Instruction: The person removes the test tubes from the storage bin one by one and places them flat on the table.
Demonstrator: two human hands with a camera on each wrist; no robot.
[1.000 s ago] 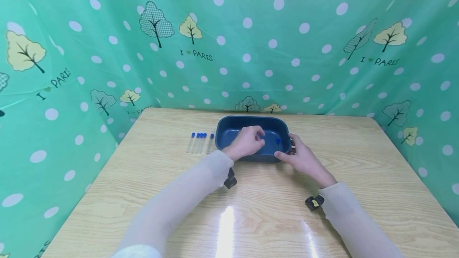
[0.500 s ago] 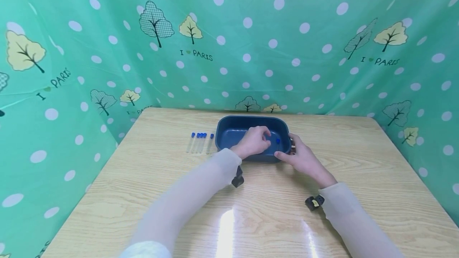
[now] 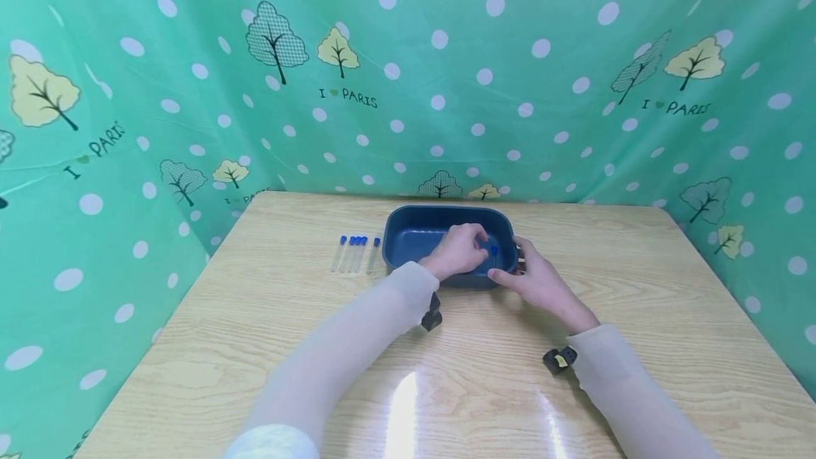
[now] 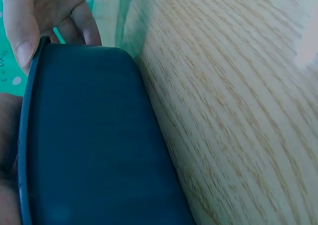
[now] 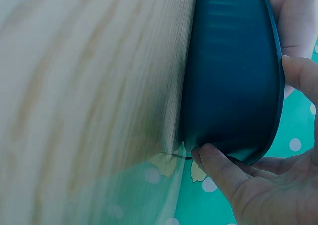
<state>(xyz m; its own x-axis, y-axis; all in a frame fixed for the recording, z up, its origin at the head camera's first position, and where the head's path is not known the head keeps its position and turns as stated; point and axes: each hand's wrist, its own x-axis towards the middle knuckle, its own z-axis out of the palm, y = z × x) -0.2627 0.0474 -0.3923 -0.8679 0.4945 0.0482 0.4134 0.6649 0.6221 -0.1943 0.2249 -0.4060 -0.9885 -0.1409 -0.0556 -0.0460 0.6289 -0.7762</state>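
Observation:
A dark blue plastic box (image 3: 408, 278) stands on the table. Inside it, near the right end, is a clear tube with a blue cap (image 3: 494, 251). Over the box's interior my left hand (image 3: 457, 250) has its fingers bent, just left of that tube. Whatever may be between its fingertips is hidden, and in the left wrist view the rim covers most of this hand. My right hand (image 3: 542, 282) grips the box's right end, thumb at the near rim and fingers against the outer end wall, as the right wrist view shows.
Several blue-capped clear tubes (image 3: 358, 253) lie side by side on the wooden table (image 3: 255, 317), left of the box. A green dotted curtain (image 3: 440, 91) surrounds the table's back and sides.
My left hand has moved to the right over the box, closer to the tube inside it. The right hand, the box and the tubes on the table have stayed put.

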